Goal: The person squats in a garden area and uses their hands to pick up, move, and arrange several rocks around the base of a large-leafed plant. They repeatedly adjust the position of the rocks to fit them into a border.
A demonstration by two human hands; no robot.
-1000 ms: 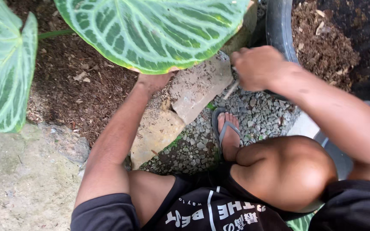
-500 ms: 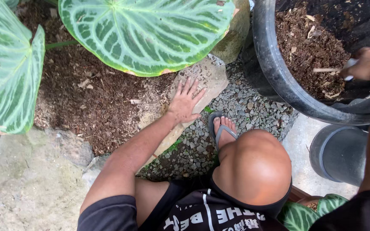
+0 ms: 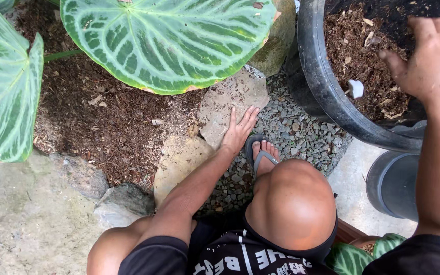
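Outdoor daylight; grey gravel point(image 3: 301, 127), concrete slab point(image 3: 21, 229), brown mulch bed point(image 3: 103, 122).

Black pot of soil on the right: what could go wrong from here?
The right hand hovers over the black pot, whose soil lies near the rim; scooping could spill it onto the gravel. The left hand braces on a flat stone that may shift. The large leaf nearby could get knocked.
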